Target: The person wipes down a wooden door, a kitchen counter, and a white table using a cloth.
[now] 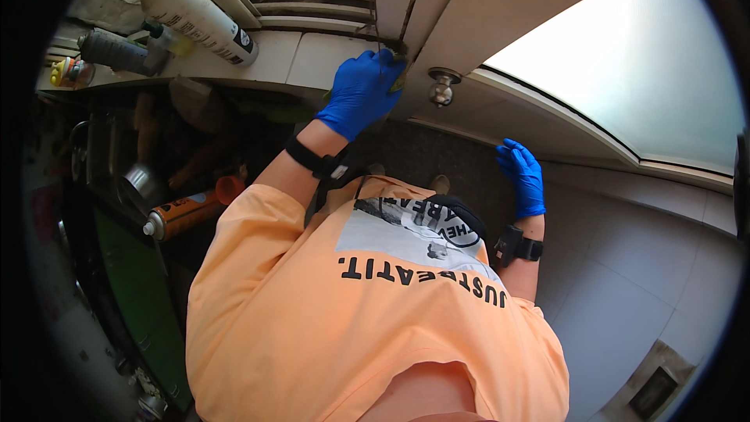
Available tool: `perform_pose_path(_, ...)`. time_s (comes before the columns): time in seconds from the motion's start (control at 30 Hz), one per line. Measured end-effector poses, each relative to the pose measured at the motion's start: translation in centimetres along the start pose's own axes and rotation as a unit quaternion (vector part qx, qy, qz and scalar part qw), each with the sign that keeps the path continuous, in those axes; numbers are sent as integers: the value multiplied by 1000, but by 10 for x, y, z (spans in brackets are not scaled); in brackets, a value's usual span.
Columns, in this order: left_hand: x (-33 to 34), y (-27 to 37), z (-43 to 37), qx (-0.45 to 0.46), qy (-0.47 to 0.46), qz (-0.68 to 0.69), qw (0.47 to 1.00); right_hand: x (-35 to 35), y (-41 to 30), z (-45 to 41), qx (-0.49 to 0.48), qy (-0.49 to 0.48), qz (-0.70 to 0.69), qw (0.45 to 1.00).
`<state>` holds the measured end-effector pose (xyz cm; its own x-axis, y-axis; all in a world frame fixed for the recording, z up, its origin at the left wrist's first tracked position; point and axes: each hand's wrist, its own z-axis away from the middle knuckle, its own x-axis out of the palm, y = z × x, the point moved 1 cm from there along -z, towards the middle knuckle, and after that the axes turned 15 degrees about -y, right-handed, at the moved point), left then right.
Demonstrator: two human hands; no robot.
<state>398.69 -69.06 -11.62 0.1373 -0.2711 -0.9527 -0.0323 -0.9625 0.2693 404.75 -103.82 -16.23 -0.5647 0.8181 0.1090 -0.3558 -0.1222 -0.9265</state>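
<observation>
My left hand [364, 88], in a blue glove, is pressed into the corner where the white tiled sill [328, 58] meets the door or window frame [419, 17]. Its fingers are closed on a green cloth or pad [398, 81], mostly hidden under the hand. Dark grime shows in the corner just beyond the fingertips. Off to the right, my right hand [521, 179], gloved in blue too, hangs with loosely bent fingers and holds nothing. A round metal knob [440, 91] is fixed to the panel between the hands.
A large white bottle [196, 17], a grey spray can [114, 50] and small containers stand on the sill at left. Below lie an orange spray can [184, 214] and a metal pot [140, 184]. A frosted pane [633, 64] and tiled wall [633, 246] are at right.
</observation>
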Motion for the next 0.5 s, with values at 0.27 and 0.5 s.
perform_pose_path(0.27,8,-19,-6,-13,14,-14,1000,-7,7,12,-14,21,-8,1000)
perform_pose_path(0.5,2,-23,9,-24,-5,-29,999,-17,25,16,-28,33,-7,999)
